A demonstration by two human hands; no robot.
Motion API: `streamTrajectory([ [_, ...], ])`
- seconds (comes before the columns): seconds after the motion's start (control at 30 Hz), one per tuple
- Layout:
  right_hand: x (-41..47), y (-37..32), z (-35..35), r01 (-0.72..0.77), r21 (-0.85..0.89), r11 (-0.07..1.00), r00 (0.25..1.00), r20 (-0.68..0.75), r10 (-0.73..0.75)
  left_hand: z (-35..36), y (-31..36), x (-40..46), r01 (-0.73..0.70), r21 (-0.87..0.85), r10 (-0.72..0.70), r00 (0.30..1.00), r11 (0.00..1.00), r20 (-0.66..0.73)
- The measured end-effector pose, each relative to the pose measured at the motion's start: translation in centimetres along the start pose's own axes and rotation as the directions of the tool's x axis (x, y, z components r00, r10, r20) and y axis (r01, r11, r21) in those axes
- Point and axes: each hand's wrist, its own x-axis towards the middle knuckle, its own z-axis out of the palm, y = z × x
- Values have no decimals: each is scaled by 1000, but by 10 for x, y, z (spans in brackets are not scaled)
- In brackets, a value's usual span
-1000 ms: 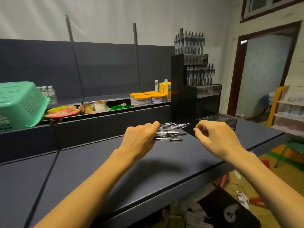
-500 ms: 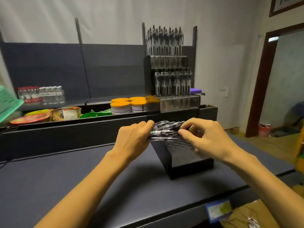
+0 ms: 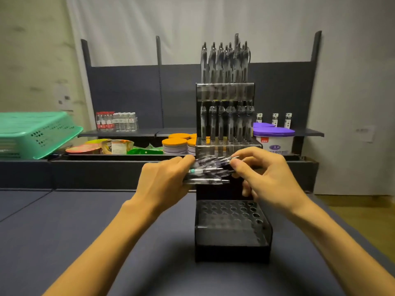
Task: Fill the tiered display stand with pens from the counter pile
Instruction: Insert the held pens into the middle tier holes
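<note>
So the left hand (image 3: 164, 180) gripped a bundle of pens (image 3: 210, 170) lying sideways, and the right hand (image 3: 267, 178) pinched one at its tip end. The tiered display stand (image 3: 232, 229) sat right below on the bench (image 3: 85, 227), empty holes facing up, so each pen probably needed tipping upright first.

— What's behind the counter (image 3: 64, 221)?
— A dark shelf unit (image 3: 132, 90) against a pale curtain (image 3: 192, 22), with a beige wall (image 3: 32, 60) to the left.
— And the light?
— Dim. There's a strip of yellowish floor (image 3: 352, 201) at right.
</note>
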Motion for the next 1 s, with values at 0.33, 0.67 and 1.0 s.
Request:
streamTrajectory([
  [0.33, 44, -9, -6, 21, 268, 963, 971, -234, 44, -15, -26, 47, -49, -76, 53, 997, 996, 62],
  [0.67, 81, -17, -5, 109, 333, 937, 881, -469, 64, -4, -48, 74, 24, -183, 12, 981, 983, 194],
  [1.0, 111, -20, -13, 307, 157, 939, 815, -553, -174, 0, -67, 86, 175, -154, -135, 961, 972, 240],
])
